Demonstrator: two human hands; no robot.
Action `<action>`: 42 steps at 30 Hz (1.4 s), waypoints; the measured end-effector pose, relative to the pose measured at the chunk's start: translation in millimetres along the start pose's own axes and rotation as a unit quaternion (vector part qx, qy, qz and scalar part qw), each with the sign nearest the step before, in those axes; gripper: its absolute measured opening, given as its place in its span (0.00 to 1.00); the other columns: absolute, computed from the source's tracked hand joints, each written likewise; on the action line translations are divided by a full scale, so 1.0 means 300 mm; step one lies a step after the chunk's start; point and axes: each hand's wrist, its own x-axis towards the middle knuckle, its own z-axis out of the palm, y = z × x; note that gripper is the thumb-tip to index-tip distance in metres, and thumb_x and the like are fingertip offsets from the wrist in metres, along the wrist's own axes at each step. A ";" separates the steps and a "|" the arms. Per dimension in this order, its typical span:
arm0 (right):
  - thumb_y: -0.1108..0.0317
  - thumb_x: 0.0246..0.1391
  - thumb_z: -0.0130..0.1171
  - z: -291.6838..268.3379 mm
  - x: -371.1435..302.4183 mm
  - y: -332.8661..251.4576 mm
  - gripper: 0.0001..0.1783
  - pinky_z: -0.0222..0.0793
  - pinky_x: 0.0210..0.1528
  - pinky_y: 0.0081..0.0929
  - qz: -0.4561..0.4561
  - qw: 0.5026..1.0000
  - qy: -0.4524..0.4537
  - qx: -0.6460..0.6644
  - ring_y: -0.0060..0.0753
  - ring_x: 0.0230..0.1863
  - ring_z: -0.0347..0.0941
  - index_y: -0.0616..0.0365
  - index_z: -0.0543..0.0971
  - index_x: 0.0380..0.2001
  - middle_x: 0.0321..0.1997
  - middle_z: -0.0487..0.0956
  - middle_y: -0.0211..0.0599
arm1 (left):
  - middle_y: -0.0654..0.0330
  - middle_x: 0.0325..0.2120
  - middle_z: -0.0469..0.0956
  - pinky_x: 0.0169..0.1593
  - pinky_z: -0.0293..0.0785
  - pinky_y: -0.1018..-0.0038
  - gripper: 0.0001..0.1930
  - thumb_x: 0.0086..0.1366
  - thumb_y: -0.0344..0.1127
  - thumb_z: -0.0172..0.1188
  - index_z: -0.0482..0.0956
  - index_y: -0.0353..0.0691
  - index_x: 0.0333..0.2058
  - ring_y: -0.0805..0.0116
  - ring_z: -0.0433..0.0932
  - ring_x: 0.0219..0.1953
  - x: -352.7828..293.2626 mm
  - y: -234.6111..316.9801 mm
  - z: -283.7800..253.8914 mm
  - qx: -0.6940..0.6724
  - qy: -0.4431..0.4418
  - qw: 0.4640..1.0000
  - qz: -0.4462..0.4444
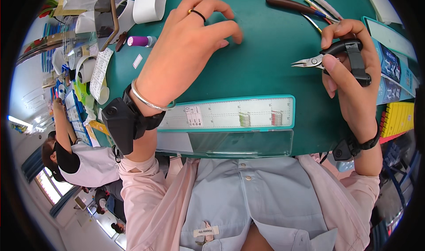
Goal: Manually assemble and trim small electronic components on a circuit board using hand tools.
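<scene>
My right hand (349,74) grips a pair of small black-handled cutters (336,56), jaws pointing left over the green table mat (270,74). My left hand (186,43) rests palm down on the mat, fingers curled with the tips touching the surface; whether it pinches anything small is hidden. It wears a dark ring, a silver bangle and a black wrist device. In front of me lies a long clear tray with a ruler scale (230,116), holding two small bundles of thin parts, one greenish and one reddish.
Red-handled pliers (287,4) and other small tools lie at the far right. A purple cylinder (141,41), white tape rolls (150,3) and paper strips sit at far left. Blue and yellow boxes (396,114) stand at right. Another person sits at left.
</scene>
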 end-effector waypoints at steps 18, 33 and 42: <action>0.72 0.60 0.61 -0.031 -0.008 -0.011 0.21 0.59 0.21 0.11 -0.016 0.998 0.055 0.004 0.12 0.21 0.63 0.59 0.68 0.54 0.51 0.74 0.37 | 0.63 0.25 0.82 0.32 0.75 0.71 0.12 0.44 0.22 0.71 0.86 0.40 0.30 0.64 0.80 0.29 0.061 0.207 0.165 -0.140 0.141 0.980 0.026; 0.69 0.62 0.58 -0.096 -0.013 0.011 0.22 0.58 0.19 0.10 -0.029 0.997 0.031 -0.057 0.12 0.19 0.61 0.62 0.65 0.56 0.52 0.72 0.42 | 0.57 0.43 0.85 0.50 0.81 0.67 0.20 0.51 0.29 0.70 0.83 0.35 0.46 0.62 0.85 0.40 -0.026 0.206 0.120 -0.097 0.049 0.993 0.042; 0.76 0.55 0.62 -0.047 -0.021 0.033 0.18 0.67 0.21 0.08 -0.006 0.998 -0.048 -0.047 0.12 0.22 0.69 0.56 0.62 0.39 0.46 0.77 0.50 | 0.57 0.64 0.71 0.63 0.74 0.56 0.35 0.51 0.42 0.69 0.77 0.28 0.56 0.59 0.79 0.54 -0.065 0.222 0.079 -0.148 -0.102 0.984 0.001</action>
